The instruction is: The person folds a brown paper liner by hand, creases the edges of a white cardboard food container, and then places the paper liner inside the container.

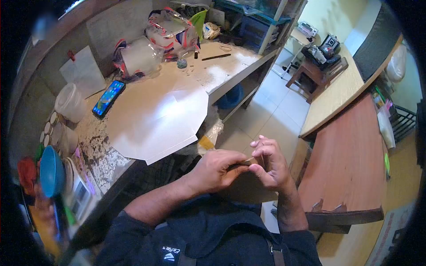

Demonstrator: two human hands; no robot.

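Observation:
Close in front of my chest, my left hand and my right hand pinch the upper edge of a piece of brown cardboard. The fingertips of both hands almost meet at that edge, and my left hand's fingers partly cover it. The cardboard hangs down below the hands towards my lap. Beyond my left hand, a large white sheet of card with cut corners and fold lines lies flat on the workbench, its near edge overhanging the front.
A lit phone lies beside the white card. Plastic-wrapped packs and a black pen are farther back. At left stand a clear plastic tub and a blue bowl. A brown wooden table is at my right.

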